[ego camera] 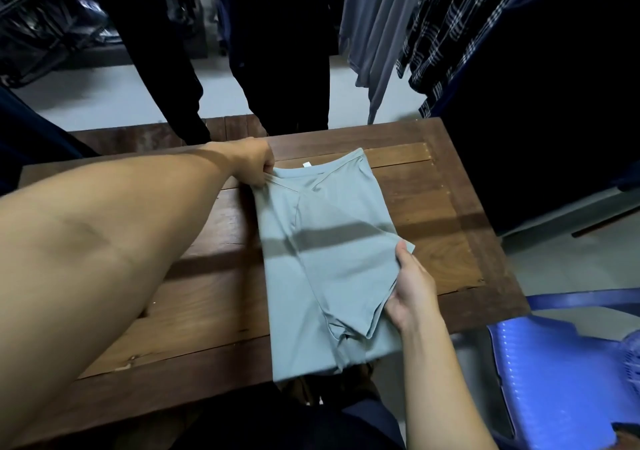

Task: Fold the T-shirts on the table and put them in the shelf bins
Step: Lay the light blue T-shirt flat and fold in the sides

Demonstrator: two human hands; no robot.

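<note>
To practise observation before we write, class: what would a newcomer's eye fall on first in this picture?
First comes the grey-green T-shirt, partly folded in the middle of the wooden table. The left hand grips it beside the collar at the far end, and the right hand holds its folded right side. A blue plastic chair stands at the lower right.
</note>
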